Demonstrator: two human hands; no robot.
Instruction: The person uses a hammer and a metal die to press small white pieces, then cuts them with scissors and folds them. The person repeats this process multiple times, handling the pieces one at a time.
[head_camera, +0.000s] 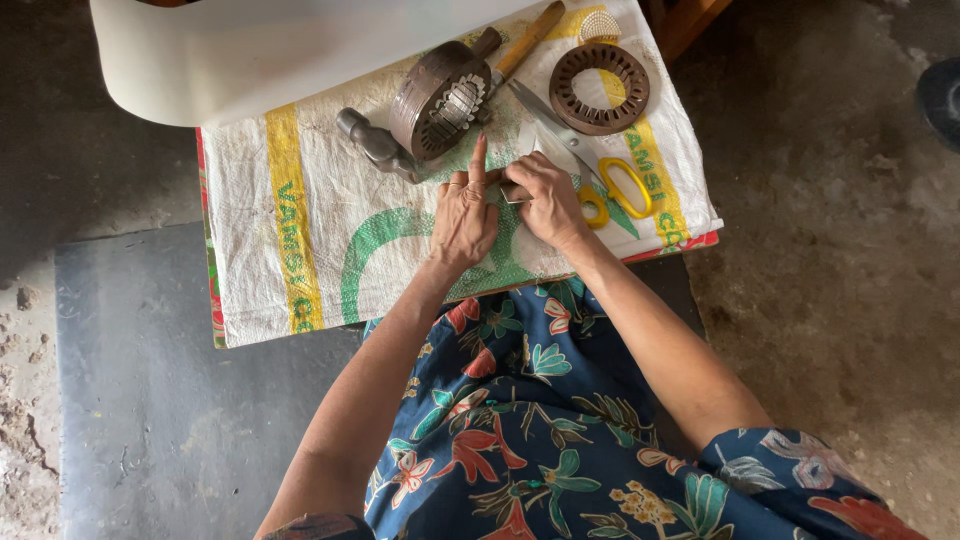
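Note:
My left hand (465, 212) lies flat on a white woven sack (300, 215) that covers a low table, its index finger stretched forward. My right hand (548, 198) is beside it, fingers curled on a small pale strip (527, 152) whose end sticks out past the fingers. The two hands touch at the thumbs. Just ahead of them lies a round brown metal cylinder with a toothed inner ring (440, 100) on its side.
Yellow-handled scissors (598, 180) lie to the right of my right hand. A brown slotted ring (598, 88), a wooden-handled tool (525, 42), a grey metal piece (375, 145) and a wide white sheet (280, 50) sit further back. Bare concrete floor (830, 250) surrounds the table.

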